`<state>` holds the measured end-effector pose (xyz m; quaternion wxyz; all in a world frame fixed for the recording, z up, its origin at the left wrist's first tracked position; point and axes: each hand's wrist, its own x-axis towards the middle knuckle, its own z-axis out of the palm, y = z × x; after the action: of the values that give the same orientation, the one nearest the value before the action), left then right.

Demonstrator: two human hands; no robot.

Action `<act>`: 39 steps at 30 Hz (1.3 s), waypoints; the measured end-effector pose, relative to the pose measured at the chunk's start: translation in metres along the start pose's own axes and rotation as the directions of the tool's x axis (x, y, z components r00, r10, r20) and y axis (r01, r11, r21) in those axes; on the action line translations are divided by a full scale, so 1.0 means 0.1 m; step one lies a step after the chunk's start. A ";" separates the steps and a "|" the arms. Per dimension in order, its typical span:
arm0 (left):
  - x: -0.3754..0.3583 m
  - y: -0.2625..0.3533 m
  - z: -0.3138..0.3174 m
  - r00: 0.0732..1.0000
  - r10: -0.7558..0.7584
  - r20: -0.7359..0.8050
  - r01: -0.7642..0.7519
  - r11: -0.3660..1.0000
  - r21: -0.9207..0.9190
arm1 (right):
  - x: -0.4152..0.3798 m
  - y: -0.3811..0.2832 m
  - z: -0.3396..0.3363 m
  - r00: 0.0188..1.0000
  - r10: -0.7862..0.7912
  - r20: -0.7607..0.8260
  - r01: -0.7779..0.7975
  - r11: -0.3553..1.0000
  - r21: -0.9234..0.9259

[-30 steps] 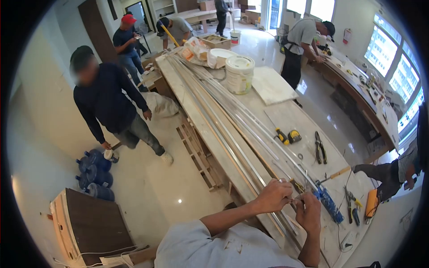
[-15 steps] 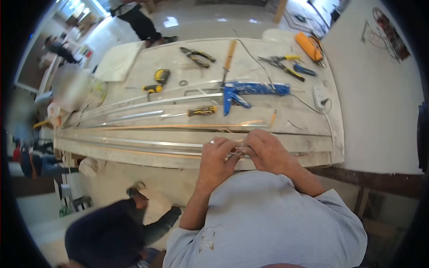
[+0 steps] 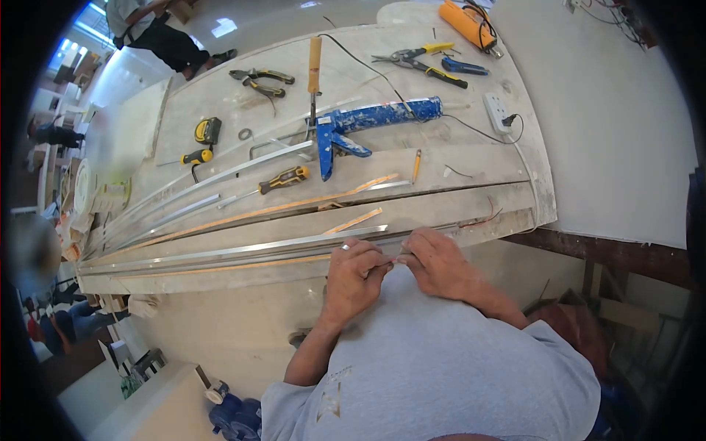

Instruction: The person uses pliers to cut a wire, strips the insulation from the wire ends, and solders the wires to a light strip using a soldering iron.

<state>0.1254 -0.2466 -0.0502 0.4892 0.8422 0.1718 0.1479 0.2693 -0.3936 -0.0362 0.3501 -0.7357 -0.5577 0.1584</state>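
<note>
My left hand (image 3: 356, 281) and my right hand (image 3: 440, 266) meet at the front edge of the workbench, close to my shirt. Thumb and fingers of each are pinched together, tip to tip, around something too small and hidden to make out. A thin orange-edged strip (image 3: 294, 262) runs along the bench edge toward my left hand. Just beyond the hands lie long metal channels (image 3: 309, 239), a short orange strip (image 3: 356, 220) and thin reddish wires (image 3: 482, 219).
On the workbench (image 3: 456, 165) lie a blue caulking gun (image 3: 382, 116), a screwdriver (image 3: 283, 179), pliers (image 3: 257, 79), snips (image 3: 419, 60), a utility knife (image 3: 465, 67), a tape measure (image 3: 208, 131), a pencil (image 3: 417, 166) and a power strip (image 3: 496, 112). Another person (image 3: 158, 33) stands behind.
The view has shifted, so the bench tools appear further left. My hands have drawn back from the metal channels toward my body, still pinched together. A dark-clothed person at lower left has left view.
</note>
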 end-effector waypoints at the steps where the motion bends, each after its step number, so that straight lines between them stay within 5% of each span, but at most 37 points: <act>1: -0.01 0.00 0.01 1.000 -0.003 0.004 0.003 1.000 -0.004 | -0.02 0.00 0.03 1.000 0.006 0.002 -0.006 1.000 0.000; 10: -0.02 -0.09 0.01 0.993 -0.044 -0.108 0.046 0.999 0.020 | 0.09 -0.06 0.12 0.996 0.083 -0.020 -0.081 0.994 0.077; 13: -0.01 -0.12 0.00 0.984 -0.116 -0.139 0.101 0.989 -0.108 | 0.14 -0.05 0.12 0.985 0.167 -0.038 -0.153 0.956 0.249; 15: 0.01 -0.08 -0.02 0.925 -0.351 -0.143 0.274 0.880 -0.388 | 0.11 0.04 0.21 0.891 0.450 -0.062 -0.370 0.797 0.477; 18: 0.03 -0.11 -0.04 0.883 -0.450 -0.133 0.329 0.796 -0.508 | 0.10 0.15 0.28 0.860 0.510 -0.030 -0.379 0.676 0.631; 21: 0.06 -0.08 -0.10 0.847 -0.530 -0.046 0.388 0.674 -0.629 | 0.14 0.10 0.21 0.851 0.515 0.101 -0.443 0.601 0.665; 30: 0.08 -0.06 -0.09 0.863 -0.505 0.014 0.371 0.614 -0.697 | 0.39 0.00 0.20 0.847 0.427 0.315 -0.487 0.389 0.782; 39: 0.07 -0.09 0.00 0.867 -0.497 0.043 0.388 0.617 -0.684 | 0.38 0.07 0.26 0.870 0.470 0.153 -0.415 0.528 0.741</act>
<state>0.1303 -0.2396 -0.0575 0.7660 0.5243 0.3455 0.1374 0.2707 -0.3509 -0.0532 0.5890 -0.6438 -0.2236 0.4342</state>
